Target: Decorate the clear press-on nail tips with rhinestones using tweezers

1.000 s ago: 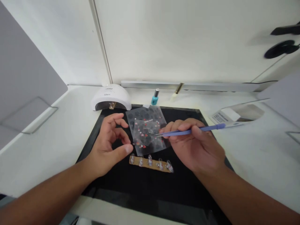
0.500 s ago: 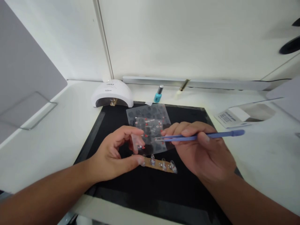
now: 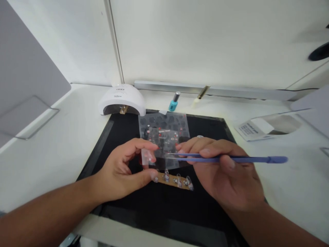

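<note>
Pinched in the right hand, slim blue tweezers cross a clear glossy sticker sheet.

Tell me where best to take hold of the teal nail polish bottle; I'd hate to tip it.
Take the teal nail polish bottle by its teal body, below the narrow grey cap. It stands slightly tilted in view behind the black mat, so come from the front, one finger each side.

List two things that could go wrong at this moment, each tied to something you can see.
1. The left hand pinches the sticker sheet by one corner while its thumb rests at the end of the nail strip; a tug might shift either.
2. The right hand holds the tweezers low over the sheet; a slip could scrape loose a sticker.
</note>
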`<state>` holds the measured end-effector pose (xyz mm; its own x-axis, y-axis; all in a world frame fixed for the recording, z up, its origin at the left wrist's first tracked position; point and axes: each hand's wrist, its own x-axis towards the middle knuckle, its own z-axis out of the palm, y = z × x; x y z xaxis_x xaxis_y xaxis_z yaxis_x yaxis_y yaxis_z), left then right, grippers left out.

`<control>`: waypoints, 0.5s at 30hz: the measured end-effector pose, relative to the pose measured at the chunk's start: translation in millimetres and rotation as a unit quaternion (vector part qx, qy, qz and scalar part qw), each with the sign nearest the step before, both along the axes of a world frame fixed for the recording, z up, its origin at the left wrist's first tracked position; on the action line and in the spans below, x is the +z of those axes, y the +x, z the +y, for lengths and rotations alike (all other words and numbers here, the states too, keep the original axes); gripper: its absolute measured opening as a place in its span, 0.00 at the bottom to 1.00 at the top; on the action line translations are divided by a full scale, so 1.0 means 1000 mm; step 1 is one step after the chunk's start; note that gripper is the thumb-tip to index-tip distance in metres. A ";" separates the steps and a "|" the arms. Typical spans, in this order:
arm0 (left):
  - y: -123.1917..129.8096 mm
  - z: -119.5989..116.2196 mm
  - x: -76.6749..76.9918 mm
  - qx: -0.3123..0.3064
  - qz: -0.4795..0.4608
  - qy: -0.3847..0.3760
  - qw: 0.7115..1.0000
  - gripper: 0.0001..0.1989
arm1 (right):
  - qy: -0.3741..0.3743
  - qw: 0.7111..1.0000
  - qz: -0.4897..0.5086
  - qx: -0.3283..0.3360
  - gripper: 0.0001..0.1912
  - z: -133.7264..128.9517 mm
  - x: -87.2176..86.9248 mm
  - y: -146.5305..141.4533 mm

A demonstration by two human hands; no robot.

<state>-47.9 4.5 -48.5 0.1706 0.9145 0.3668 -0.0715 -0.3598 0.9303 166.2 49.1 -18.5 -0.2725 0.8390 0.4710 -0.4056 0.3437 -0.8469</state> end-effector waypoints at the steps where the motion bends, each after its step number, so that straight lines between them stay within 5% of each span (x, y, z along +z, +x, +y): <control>1: 0.000 0.000 0.000 0.002 0.000 0.002 1.000 0.23 | 0.003 1.000 -0.003 0.000 0.11 -0.001 0.001 0.000; 15: -0.006 0.000 0.011 0.021 0.045 0.036 0.998 0.20 | 0.061 0.996 0.030 0.053 0.13 0.002 0.000 0.000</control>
